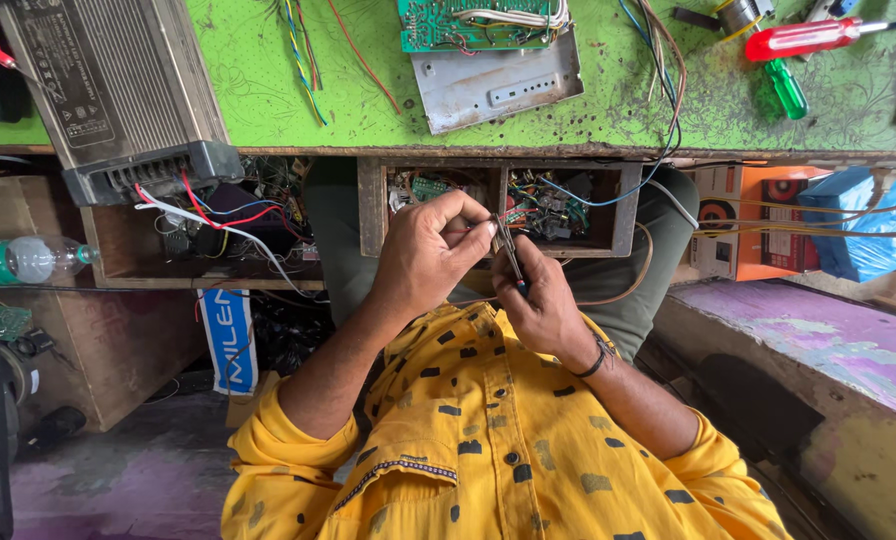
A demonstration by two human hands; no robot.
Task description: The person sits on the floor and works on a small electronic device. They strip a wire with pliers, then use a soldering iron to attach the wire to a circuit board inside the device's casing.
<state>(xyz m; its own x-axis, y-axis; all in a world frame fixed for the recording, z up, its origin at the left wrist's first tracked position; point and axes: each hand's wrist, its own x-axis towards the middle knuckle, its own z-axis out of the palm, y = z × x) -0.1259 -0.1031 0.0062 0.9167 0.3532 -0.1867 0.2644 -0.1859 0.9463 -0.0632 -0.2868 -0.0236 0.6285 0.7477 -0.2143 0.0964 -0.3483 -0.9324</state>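
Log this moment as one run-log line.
left hand: pinching wire end | right hand: gripping small pliers | site: lap, below green workbench | nearby: circuit board, red screwdriver

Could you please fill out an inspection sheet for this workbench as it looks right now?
Surface: worn green bench top, scratched and stained.
Job's things: small metal tool between both hands, a thin wire at its tip; its type is too small to tell.
Clutter: grey metal power unit, green circuit board on a grey plate, red screwdriver, green screwdriver, open drawer of parts.
Hands: left hand pinches at the tool's tip; right hand grips its handle.
Cables: loose coloured wires on the bench; red and white leads hang from the power unit.
Surroundings: plastic bottle, orange box, purple ledge.
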